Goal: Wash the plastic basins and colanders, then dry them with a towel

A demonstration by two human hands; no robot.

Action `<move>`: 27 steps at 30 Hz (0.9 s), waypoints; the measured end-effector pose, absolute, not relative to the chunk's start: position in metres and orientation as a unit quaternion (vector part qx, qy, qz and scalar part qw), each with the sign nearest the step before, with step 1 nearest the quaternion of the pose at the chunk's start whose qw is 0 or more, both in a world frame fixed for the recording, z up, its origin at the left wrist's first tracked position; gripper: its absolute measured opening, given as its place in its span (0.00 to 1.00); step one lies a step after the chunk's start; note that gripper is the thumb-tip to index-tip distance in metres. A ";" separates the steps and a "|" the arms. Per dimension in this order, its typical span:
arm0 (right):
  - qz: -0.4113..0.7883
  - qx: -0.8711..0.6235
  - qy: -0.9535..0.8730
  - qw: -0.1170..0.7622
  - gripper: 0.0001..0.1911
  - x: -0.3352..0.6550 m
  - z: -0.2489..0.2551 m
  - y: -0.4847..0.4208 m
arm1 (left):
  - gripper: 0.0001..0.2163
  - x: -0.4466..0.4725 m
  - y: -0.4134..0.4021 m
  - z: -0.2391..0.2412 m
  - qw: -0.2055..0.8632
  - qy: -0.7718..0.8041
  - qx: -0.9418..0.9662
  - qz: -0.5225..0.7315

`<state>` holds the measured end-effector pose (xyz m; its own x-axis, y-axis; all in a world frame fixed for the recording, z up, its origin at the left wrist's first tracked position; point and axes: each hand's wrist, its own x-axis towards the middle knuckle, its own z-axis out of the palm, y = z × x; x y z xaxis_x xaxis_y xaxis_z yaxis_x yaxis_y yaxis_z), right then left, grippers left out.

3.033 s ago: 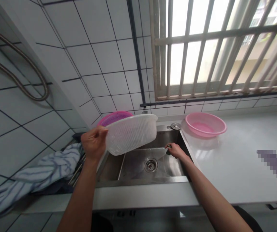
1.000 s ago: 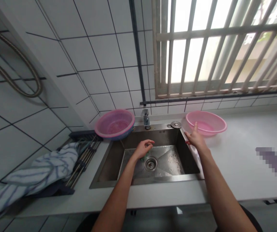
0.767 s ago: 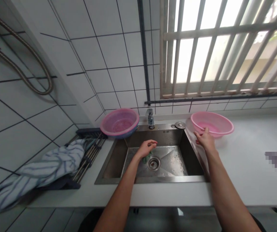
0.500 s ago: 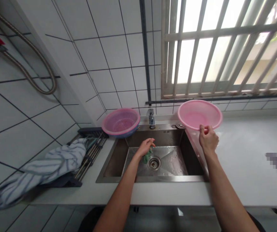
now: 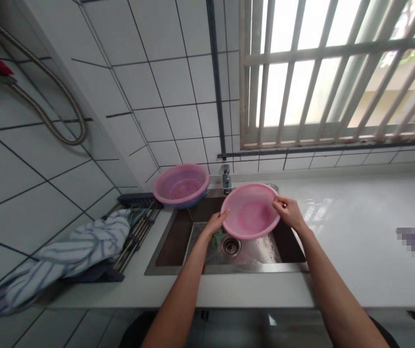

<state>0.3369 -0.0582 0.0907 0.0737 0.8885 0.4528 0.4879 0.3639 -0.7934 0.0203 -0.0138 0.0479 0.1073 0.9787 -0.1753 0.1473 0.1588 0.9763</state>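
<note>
A pink plastic basin (image 5: 247, 217) hangs over the steel sink (image 5: 171, 269), tilted a little toward me. My left hand (image 5: 216, 223) grips its left rim, the thumb inside and the other fingers hidden beneath. On the opposite side, my right hand (image 5: 289, 211) is closed round the rim. Below the basin, a green scrubbing cloth or pad (image 5: 216, 239) lies on the sink floor beside the drain (image 5: 231, 246). The faucet (image 5: 226, 179) stands just behind the basin.
Stacked basins (image 5: 181, 186), pink over blue, sit at the sink's back left corner. A striped towel (image 5: 84, 246) drapes over a folding rack (image 5: 136, 237) on the left. White counter (image 5: 359, 232) extends right, below a barred window (image 5: 330, 87). A metal hose (image 5: 73, 106) hangs at upper left.
My right hand has brought the pink basin leftward from the counter to above the sink. My left hand, empty over the sink before, now holds its left rim.
</note>
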 end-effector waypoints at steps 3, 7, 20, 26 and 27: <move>0.269 -0.506 -0.618 0.538 0.18 0.330 0.089 -0.053 | 0.08 0.019 -0.014 0.042 0.575 0.572 0.441 0.384; 0.402 -0.513 -0.471 0.595 0.27 0.329 0.071 -0.038 | 0.04 0.019 -0.017 0.041 0.622 0.578 0.387 0.360; 0.729 -0.360 -0.500 0.298 0.34 0.228 0.033 -0.074 | 0.10 0.041 -0.029 0.046 0.795 0.411 0.334 0.295; 0.522 -0.506 -0.634 0.265 0.09 0.240 0.014 -0.057 | 0.10 0.040 -0.030 0.046 0.759 0.472 0.335 0.297; 0.474 -0.532 -0.649 0.266 0.07 0.249 0.014 -0.053 | 0.11 0.039 -0.029 0.046 0.740 0.492 0.341 0.306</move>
